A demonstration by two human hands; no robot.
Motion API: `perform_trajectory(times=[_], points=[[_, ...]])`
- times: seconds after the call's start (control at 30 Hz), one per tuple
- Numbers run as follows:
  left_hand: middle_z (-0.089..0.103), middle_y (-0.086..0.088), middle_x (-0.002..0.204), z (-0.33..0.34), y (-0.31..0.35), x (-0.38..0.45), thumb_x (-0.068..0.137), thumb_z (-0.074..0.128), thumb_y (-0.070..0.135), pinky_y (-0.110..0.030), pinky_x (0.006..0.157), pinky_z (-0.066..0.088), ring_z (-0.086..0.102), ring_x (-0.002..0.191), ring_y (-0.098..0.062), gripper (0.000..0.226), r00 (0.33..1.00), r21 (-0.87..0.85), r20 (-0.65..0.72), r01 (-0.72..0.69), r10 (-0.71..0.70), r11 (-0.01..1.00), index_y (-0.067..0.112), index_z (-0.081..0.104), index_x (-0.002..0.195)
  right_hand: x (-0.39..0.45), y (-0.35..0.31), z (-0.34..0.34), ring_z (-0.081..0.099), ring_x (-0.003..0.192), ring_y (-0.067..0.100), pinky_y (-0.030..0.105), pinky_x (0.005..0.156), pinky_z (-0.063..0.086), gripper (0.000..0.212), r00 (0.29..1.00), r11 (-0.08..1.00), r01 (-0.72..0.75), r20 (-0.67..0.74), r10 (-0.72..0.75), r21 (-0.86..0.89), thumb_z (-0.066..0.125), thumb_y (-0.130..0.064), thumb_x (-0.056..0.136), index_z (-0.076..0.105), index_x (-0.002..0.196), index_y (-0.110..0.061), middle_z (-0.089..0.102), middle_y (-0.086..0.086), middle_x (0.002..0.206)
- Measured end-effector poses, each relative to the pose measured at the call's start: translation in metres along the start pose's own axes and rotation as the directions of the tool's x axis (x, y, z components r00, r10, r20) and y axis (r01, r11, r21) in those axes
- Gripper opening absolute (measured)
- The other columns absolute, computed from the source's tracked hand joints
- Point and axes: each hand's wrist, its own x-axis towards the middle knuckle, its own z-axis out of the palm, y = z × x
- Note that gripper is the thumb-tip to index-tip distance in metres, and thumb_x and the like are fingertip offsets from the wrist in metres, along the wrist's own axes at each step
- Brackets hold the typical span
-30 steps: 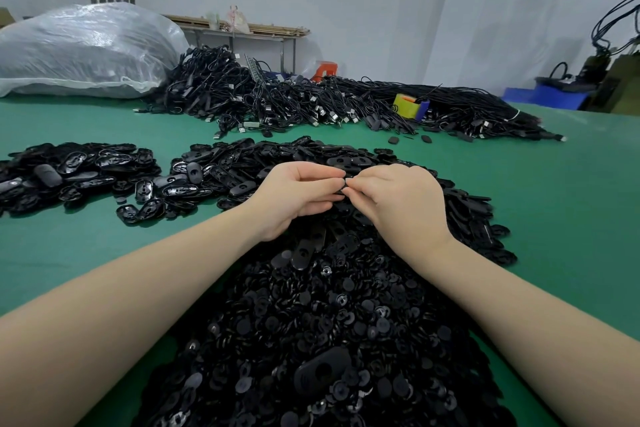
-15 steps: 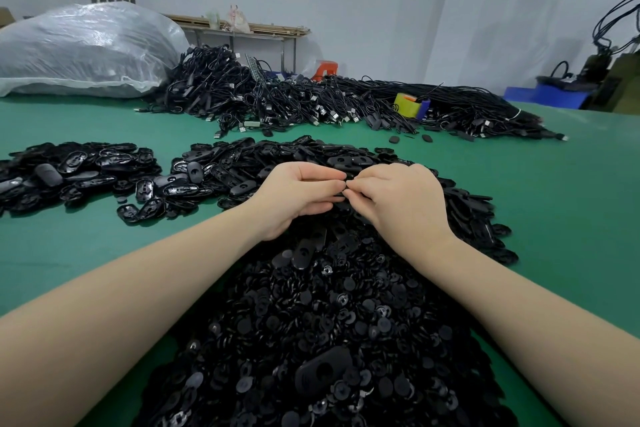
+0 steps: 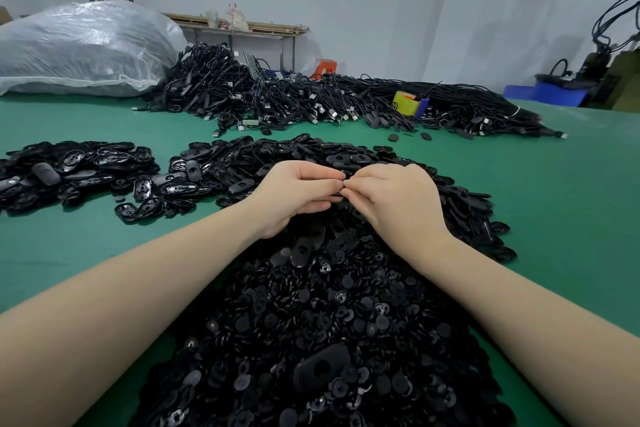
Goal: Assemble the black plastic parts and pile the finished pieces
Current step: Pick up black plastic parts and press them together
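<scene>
While both hands meet fingertip to fingertip over the green felt bench (image 3: 554,218), the left hand (image 3: 298,194) and right hand (image 3: 394,198) pinch a small black part, mostly hidden, above a glossy heap of round discs (image 3: 329,322); oval shells (image 3: 76,170) lie toward the left edge.

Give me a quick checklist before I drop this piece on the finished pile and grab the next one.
1. Both hands on the piece: left hand and right hand meet fingertip to fingertip: ok.
2. Parts snapped together: hidden by the fingers: cannot tell.
3. Finished pile at far left, path over the green table bare: ok.
4. Small round parts within reach, right below the wrists: ok.
5. Oval shells beyond the hands: ok.
</scene>
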Motion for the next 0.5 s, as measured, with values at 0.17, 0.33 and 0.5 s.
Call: perform_trajectory(times=[0.17,0.33,0.5], points=[[0.078,0.000,0.088,-0.0004,0.0018,-0.0014,0.089,0.070,0.009,-0.015,0.063,0.055,0.075,0.084,-0.009,0.012,1.000,0.009,0.011,-0.001,0.001,1.000,0.020,0.074,0.092,0.0002,0.0021,0.0030,0.069,0.079,0.023,0.037,0.058,0.048,0.011,0.999,0.992,-0.039,-0.033,0.044,0.121,0.069,-0.019,0.089,0.079,0.091,-0.015,0.074,-0.001,0.090],[0.078,-0.001,0.087,-0.0004,0.0027,-0.0010,0.089,0.070,0.007,-0.015,0.061,0.055,0.075,0.082,-0.010,0.013,1.000,-0.017,0.008,0.007,-0.007,1.000,0.019,0.074,0.092,-0.0010,0.0026,0.0068,0.070,0.082,0.024,0.042,0.061,0.053,0.010,0.997,0.976,-0.067,-0.033,0.075,0.208,0.070,-0.018,0.089,0.079,0.091,-0.013,0.075,0.001,0.091],[0.078,-0.001,0.087,-0.0014,0.0025,-0.0005,0.090,0.068,0.005,-0.015,0.062,0.055,0.074,0.081,-0.009,0.015,1.000,-0.014,0.026,0.010,-0.010,1.000,0.017,0.074,0.095,-0.0020,0.0041,0.0088,0.070,0.085,0.022,0.042,0.064,0.053,0.013,0.997,0.971,-0.063,-0.033,0.072,0.229,0.068,-0.019,0.090,0.079,0.092,-0.014,0.075,-0.001,0.092]])
